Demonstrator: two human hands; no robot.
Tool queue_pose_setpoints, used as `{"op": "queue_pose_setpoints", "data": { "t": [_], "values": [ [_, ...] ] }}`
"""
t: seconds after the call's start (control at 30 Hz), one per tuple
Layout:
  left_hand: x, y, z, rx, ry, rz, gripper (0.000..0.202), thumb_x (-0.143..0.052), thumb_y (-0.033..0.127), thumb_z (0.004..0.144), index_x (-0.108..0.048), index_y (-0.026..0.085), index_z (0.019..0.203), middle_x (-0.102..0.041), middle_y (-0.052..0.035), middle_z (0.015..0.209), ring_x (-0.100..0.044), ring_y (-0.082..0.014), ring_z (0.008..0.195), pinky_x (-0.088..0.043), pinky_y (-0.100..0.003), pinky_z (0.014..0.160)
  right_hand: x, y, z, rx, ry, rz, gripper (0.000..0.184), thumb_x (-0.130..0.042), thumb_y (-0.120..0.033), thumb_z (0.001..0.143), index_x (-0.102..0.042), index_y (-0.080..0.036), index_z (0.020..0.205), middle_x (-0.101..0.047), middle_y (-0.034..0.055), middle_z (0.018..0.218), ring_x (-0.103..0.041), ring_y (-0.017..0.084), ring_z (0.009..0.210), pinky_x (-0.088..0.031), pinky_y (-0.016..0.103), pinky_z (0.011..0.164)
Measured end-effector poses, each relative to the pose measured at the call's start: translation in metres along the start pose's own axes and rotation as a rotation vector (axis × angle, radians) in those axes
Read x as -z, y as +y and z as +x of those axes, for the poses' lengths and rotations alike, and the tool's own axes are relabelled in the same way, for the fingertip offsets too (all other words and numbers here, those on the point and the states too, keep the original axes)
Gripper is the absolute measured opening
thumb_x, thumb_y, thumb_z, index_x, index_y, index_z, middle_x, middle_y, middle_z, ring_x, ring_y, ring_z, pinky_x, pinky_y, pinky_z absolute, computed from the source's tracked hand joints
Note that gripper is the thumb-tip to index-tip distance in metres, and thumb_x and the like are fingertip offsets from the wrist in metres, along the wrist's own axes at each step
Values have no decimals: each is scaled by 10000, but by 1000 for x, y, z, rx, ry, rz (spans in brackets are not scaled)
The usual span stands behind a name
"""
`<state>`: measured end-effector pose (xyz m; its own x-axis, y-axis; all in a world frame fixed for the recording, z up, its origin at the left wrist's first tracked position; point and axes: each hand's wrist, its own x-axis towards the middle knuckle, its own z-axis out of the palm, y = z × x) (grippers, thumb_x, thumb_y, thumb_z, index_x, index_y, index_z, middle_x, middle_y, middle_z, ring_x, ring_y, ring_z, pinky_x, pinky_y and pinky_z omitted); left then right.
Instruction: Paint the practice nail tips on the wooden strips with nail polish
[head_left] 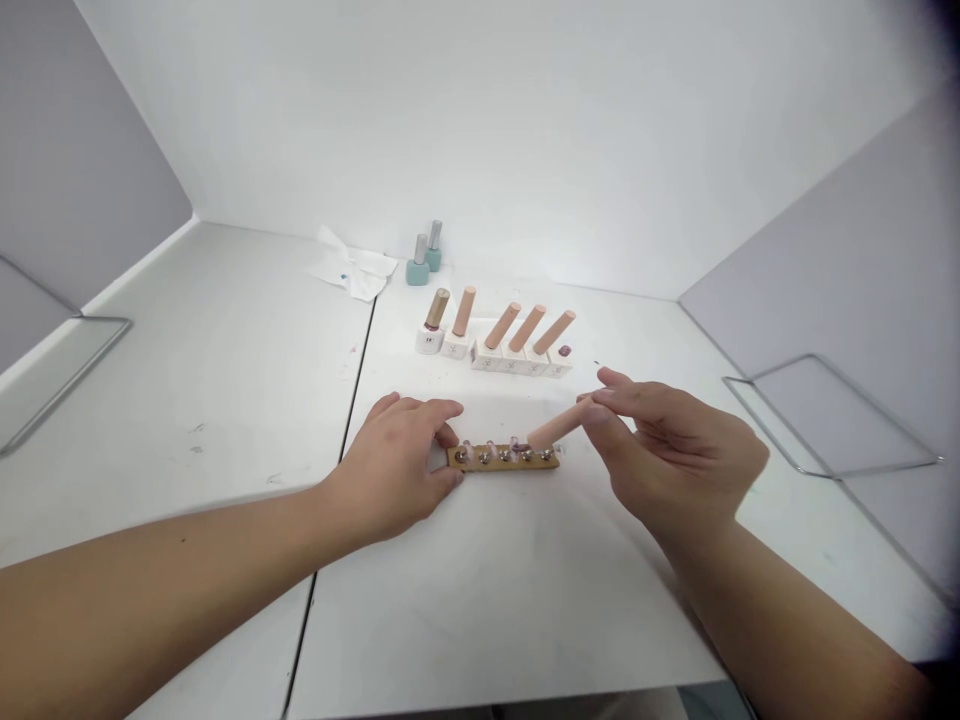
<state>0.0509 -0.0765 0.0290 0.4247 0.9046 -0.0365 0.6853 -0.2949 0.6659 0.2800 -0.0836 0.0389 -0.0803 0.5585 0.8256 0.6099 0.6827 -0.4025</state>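
Note:
A small brown holder strip [504, 460] with several nail tips on metal studs lies on the white table. My left hand [401, 462] rests on the table and pinches the strip's left end. My right hand [667, 445] holds a peach brush cap [553, 430] between thumb and fingers, its tip pointing down at the strip's right part. Behind the strip stands a row of several white nail polish bottles [495, 352] with peach caps; the rightmost bottle [562, 357] stands uncapped.
Two teal bottles [424, 262] with silver caps stand at the back, beside a crumpled white tissue [352, 268]. White walls enclose the table; grey panels with wire stands [832, 420] flank both sides. A seam [352, 400] runs between two tabletops.

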Motion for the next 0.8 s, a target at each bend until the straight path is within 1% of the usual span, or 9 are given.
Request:
{"op": "queue_pose_setpoints", "data": {
  "t": [0.1, 0.2, 0.33, 0.37, 0.47, 0.53, 0.67, 0.8],
  "values": [
    [0, 1, 0, 5, -5, -5, 515, -594, 235, 744, -490, 211, 1249, -680, 0, 1029, -478, -270, 1140, -406, -443, 973, 1, 1, -1, 24, -13, 32, 323, -656, -43, 709, -662, -284, 924, -694, -91, 639, -646, 125, 558, -570, 457, 883],
    [1, 1, -1, 10, -8, -9, 514, -592, 231, 742, -491, 215, 1246, -681, -1, 1025, -481, -275, 1144, -405, -451, 977, 1, 2, -2, 16, 6, 19, 295, -671, -66, 699, -668, -293, 888, -691, -89, 651, -643, 128, 558, -582, 468, 855],
    [1, 1, -1, 13, -8, -15, 510, -588, 237, 744, -492, 221, 1244, -678, -4, 1033, -486, -276, 1148, -407, -452, 977, 2, 1, -2, 21, -43, 81, 297, -672, -73, 703, -664, -285, 911, -687, -85, 632, -663, 148, 573, -575, 496, 857],
    [1, 1, -1, 14, -7, -14, 512, -588, 238, 744, -491, 220, 1246, -677, -4, 1035, -486, -276, 1149, -408, -451, 977, 2, 0, -2, 28, -38, 89, 307, -670, -64, 705, -664, -281, 921, -685, -84, 625, -666, 150, 576, -572, 494, 864],
    [0, 0, -1, 7, -2, -11, 517, -591, 237, 740, -490, 223, 1247, -679, 1, 1030, -492, -276, 1146, -408, -452, 978, 1, -2, -1, 38, 59, 32, 301, -676, -53, 701, -675, -273, 907, -693, -72, 649, -665, 147, 585, -574, 466, 871],
    [0, 0, -1, 0, 1, -8, 514, -596, 238, 738, -493, 228, 1241, -682, 4, 1024, -499, -278, 1139, -407, -455, 977, -1, -2, -1, 10, 89, -7, 295, -678, -58, 705, -672, -277, 903, -698, -69, 656, -663, 148, 582, -568, 467, 883],
    [0, 0, 0, 7, 0, -1, 509, -597, 241, 740, -493, 228, 1238, -683, 0, 1028, -499, -280, 1136, -409, -455, 970, -5, -1, -1, -46, 30, 0, 289, -659, -54, 723, -649, -269, 916, -697, -76, 623, -674, 159, 582, -542, 498, 912],
    [-1, -1, 0, -1, 3, -4, 513, -597, 244, 743, -487, 226, 1244, -681, -1, 1036, -493, -276, 1141, -403, -448, 970, -6, -2, -1, -52, -13, -2, 268, -655, -48, 723, -652, -263, 883, -699, -78, 634, -691, 161, 618, -535, 490, 924]
  ]
}}
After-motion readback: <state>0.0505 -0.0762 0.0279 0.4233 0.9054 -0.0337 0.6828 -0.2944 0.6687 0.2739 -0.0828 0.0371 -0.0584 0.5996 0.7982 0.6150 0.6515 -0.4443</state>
